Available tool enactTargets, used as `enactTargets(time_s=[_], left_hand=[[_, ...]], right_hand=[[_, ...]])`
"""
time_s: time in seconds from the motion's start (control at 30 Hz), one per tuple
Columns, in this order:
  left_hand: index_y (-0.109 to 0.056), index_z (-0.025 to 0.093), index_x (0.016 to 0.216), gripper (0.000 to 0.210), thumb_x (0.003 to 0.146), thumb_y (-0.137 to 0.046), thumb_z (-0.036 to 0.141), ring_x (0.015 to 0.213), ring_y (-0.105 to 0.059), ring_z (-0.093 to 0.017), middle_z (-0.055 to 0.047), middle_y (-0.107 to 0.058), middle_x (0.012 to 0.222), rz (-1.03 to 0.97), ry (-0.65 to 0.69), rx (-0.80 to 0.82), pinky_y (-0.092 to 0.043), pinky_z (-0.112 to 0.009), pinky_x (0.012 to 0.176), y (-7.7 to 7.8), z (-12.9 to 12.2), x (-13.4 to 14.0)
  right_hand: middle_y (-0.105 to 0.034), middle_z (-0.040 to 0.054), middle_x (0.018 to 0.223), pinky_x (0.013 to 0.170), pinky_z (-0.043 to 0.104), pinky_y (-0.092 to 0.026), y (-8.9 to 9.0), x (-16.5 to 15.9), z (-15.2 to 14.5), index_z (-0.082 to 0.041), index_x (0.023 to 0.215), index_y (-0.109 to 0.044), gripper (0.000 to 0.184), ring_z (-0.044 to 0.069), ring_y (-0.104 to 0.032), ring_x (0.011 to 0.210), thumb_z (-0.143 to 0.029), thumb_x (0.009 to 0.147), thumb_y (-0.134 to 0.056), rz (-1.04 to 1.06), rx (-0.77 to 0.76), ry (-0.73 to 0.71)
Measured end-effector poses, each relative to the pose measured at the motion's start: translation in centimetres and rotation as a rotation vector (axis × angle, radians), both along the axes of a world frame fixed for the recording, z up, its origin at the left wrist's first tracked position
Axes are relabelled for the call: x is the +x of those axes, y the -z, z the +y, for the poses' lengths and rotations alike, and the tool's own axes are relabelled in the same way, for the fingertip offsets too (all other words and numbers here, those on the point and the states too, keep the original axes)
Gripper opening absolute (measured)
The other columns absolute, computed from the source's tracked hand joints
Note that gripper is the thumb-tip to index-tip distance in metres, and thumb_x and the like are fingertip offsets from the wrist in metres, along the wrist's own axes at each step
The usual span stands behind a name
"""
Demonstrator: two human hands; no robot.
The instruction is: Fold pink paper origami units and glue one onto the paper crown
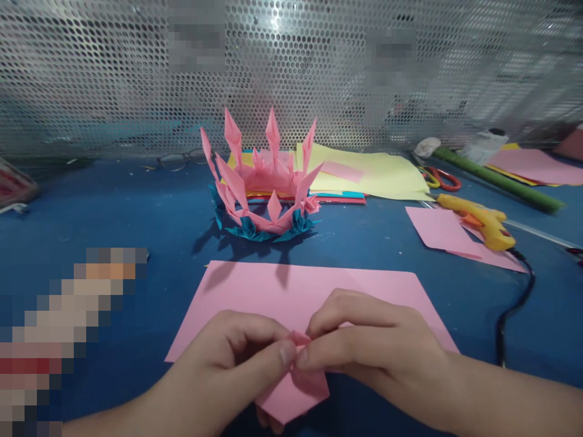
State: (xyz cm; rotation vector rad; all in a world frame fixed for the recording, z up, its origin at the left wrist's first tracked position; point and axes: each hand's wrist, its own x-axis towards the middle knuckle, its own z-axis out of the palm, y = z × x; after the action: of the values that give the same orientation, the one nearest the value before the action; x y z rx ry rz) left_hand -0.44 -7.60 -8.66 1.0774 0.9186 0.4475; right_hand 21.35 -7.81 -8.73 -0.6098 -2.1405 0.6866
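Between my two hands is a small folded piece of pink paper, held above the front edge of a larger pink sheet. My left hand pinches the paper from the left, its thumb on top and other fingers partly hidden beneath. From the right, my right hand grips the upper part of the fold with thumb and fingertips, close to the left thumb. Beyond the sheet stands a pink paper crown with pointed spikes and blue folded pieces around its base.
At the right lie a yellow glue gun with a black cord, pink paper pieces, red-handled scissors and a green stick. Yellow sheets and eyeglasses rest near the perforated metal panel. A blurred-out area covers the left.
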Motion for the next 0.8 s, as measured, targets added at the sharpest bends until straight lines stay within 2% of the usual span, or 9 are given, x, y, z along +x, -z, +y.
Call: enactTargets(time_s=[0.1, 0.2, 0.27, 0.37, 0.47, 0.53, 0.67, 0.8], left_hand=[[-0.073, 0.021, 0.059, 0.021, 0.078, -0.07, 0.031, 0.049, -0.049, -0.011, 0.006, -0.051, 0.053, 0.005, -0.007, 0.03, -0.051, -0.019, 0.047, 0.0, 0.0, 0.4], [-0.074, 0.02, 0.061, 0.018, 0.077, -0.069, 0.026, 0.045, -0.043, -0.008, 0.008, -0.047, 0.049, 0.056, -0.031, 0.088, -0.047, -0.017, 0.047, -0.1, -0.2, 0.6], [-0.074, 0.018, 0.06, 0.015, 0.074, -0.072, 0.024, 0.045, -0.045, -0.008, 0.007, -0.052, 0.048, 0.121, -0.086, 0.111, -0.046, -0.017, 0.048, -0.4, -0.4, 0.8], [-0.076, 0.017, 0.059, 0.012, 0.069, -0.077, 0.024, 0.049, -0.053, -0.011, 0.003, -0.062, 0.052, 0.183, -0.146, 0.114, -0.047, -0.019, 0.05, -0.7, -0.5, 0.9], [-0.077, 0.017, 0.062, 0.013, 0.071, -0.077, 0.025, 0.05, -0.054, -0.011, 0.002, -0.064, 0.054, 0.151, -0.119, 0.127, -0.047, -0.02, 0.051, -0.4, -0.3, 0.7], [-0.077, 0.018, 0.064, 0.014, 0.076, -0.076, 0.025, 0.049, -0.052, -0.009, 0.003, -0.065, 0.055, 0.083, -0.099, 0.143, -0.046, -0.018, 0.051, 0.1, 0.0, 0.4], [-0.078, 0.019, 0.074, 0.011, 0.081, -0.076, 0.027, 0.056, -0.06, -0.011, 0.0, -0.074, 0.065, -0.013, -0.119, 0.157, -0.047, -0.018, 0.053, 1.3, 0.3, 0.0], [-0.077, 0.019, 0.077, 0.007, 0.081, -0.076, 0.025, 0.062, -0.067, -0.014, -0.001, -0.077, 0.069, -0.022, -0.132, 0.202, -0.052, -0.022, 0.061, 1.8, 0.1, -0.1]], right_hand=[[-0.072, 0.0076, 0.087, 0.079, 0.014, -0.056, 0.0, -0.1, 0.0, -0.011, 0.092, -0.078, 0.015, 0.01, -0.068, 0.08, -0.014, 0.097, -0.064, 0.003, -0.037, -0.009], [-0.071, 0.0071, 0.089, 0.079, 0.013, -0.055, 0.0, -0.3, 0.0, -0.012, 0.091, -0.077, 0.013, 0.01, -0.068, 0.082, -0.012, 0.095, -0.066, -0.001, -0.076, -0.022], [-0.071, 0.0065, 0.09, 0.076, 0.012, -0.055, -0.1, -0.3, 0.0, -0.014, 0.09, -0.077, 0.014, 0.01, -0.068, 0.08, -0.014, 0.096, -0.065, 0.0, -0.113, -0.03], [-0.07, 0.0063, 0.088, 0.072, 0.015, -0.055, -0.2, -0.5, 0.0, -0.016, 0.086, -0.076, 0.023, 0.011, -0.067, 0.079, -0.025, 0.1, -0.061, 0.018, -0.197, -0.058], [-0.067, 0.0051, 0.078, 0.064, 0.018, -0.053, -0.3, -0.6, 0.1, -0.016, 0.073, -0.071, 0.039, 0.011, -0.064, 0.07, -0.039, 0.101, -0.058, 0.034, -0.257, -0.027], [-0.064, 0.0038, 0.072, 0.058, 0.019, -0.049, -0.2, -0.7, 0.1, -0.016, 0.065, -0.066, 0.045, 0.01, -0.06, 0.063, -0.043, 0.1, -0.059, 0.018, -0.275, 0.035], [-0.061, 0.0007, 0.068, 0.054, 0.018, -0.042, -0.1, -0.8, 0.0, -0.016, 0.065, -0.062, 0.037, 0.009, -0.053, 0.058, -0.035, 0.097, -0.063, -0.075, -0.37, 0.113], [-0.055, -0.0037, 0.065, 0.05, 0.015, -0.036, -0.1, -0.8, -0.2, -0.017, 0.069, -0.057, 0.028, 0.006, -0.045, 0.054, -0.026, 0.095, -0.062, -0.157, -0.471, 0.136]])
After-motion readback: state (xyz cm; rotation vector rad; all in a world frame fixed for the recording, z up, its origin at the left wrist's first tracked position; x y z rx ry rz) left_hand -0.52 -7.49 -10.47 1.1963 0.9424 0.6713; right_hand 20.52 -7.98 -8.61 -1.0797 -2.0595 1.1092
